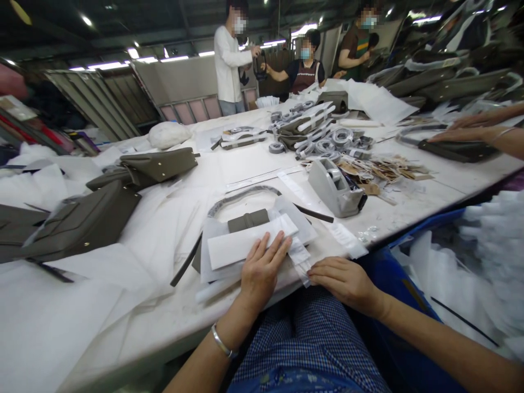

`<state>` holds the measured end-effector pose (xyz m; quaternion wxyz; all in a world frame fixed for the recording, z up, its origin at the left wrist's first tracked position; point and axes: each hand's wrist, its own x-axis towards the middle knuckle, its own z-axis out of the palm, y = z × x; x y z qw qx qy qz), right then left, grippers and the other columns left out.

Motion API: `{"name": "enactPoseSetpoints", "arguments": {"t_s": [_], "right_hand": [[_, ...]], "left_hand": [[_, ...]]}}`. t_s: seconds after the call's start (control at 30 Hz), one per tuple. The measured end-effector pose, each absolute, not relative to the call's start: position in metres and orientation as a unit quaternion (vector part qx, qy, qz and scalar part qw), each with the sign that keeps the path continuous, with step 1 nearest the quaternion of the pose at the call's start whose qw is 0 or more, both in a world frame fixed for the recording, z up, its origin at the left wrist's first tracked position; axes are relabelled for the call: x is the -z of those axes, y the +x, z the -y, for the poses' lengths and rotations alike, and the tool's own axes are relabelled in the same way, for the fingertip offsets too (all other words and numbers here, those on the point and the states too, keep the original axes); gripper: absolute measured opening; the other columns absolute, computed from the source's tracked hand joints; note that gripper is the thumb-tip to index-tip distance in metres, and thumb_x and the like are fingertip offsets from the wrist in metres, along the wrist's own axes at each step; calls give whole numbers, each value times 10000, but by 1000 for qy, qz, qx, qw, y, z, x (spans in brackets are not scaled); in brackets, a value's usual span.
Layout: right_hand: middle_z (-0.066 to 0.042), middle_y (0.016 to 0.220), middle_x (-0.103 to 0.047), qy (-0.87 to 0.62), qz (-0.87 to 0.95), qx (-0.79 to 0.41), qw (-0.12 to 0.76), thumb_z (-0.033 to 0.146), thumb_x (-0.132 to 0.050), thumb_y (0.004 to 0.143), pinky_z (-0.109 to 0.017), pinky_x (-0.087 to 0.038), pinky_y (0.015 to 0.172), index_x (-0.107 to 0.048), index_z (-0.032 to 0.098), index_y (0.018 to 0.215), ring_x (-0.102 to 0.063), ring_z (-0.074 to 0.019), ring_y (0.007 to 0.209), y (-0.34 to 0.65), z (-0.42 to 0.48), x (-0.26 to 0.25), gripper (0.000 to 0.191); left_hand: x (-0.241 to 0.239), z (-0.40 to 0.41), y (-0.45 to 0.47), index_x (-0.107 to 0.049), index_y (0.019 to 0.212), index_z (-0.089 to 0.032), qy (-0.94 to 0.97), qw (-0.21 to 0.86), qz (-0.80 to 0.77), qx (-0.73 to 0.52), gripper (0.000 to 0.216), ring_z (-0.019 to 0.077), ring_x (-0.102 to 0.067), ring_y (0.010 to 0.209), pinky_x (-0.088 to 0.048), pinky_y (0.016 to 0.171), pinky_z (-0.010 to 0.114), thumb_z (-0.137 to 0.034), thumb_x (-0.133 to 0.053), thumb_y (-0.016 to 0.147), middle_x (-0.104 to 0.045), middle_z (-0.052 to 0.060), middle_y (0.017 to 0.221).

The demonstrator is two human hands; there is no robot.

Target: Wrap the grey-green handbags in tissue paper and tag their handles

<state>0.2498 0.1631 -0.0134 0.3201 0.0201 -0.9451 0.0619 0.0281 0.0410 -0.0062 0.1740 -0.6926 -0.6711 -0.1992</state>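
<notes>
My left hand [264, 267] lies flat, fingers stretched out, on a white foam sheet [227, 245]. That sheet rests on a dark olive handbag [248, 220], which lies on the table with thin white paper around it. The bag's handle [245, 192], covered in clear wrap, arches beyond it, and a dark strap [187, 261] sticks out at its left. Near the table edge, the closed fingers of my right hand [346, 284] grip the end of a clear plastic strip [299, 255]. The strip runs from the bag's right side; my fingertips partly hide its end.
A grey tape dispenser [331, 188] stands beyond my right hand. More olive bags [82, 221] and paper sheets [94, 305] lie left. Wrapped handles and tags [385, 169] are heaped farther back. A blue bin [385, 284] stands right. A co-worker's hands [466, 131] touch another bag.
</notes>
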Motion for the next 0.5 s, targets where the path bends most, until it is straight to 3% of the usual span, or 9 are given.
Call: {"name": "enactPoseSetpoints", "arguments": {"t_s": [0.3, 0.5], "right_hand": [[-51, 1052, -756, 25, 948, -65, 310, 141, -555, 942, -359, -536, 928, -675, 184, 1108, -687, -180, 983, 268, -145, 8, 209], [-95, 1293, -657, 39, 960, -41, 274, 84, -441, 971, -466, -418, 1114, -542, 171, 1349, -556, -199, 1269, 250, -164, 17, 400]], "left_hand": [[7, -42, 28, -350, 1496, -310, -688, 186, 670, 206, 619, 245, -359, 1427, -391, 1146, 438, -68, -469, 938, -423, -40, 1515], [8, -43, 27, -388, 1481, -301, -695, 196, 657, 216, 582, 269, -400, 1404, -417, 1123, 454, -116, -502, 941, -449, -23, 1497]]}}
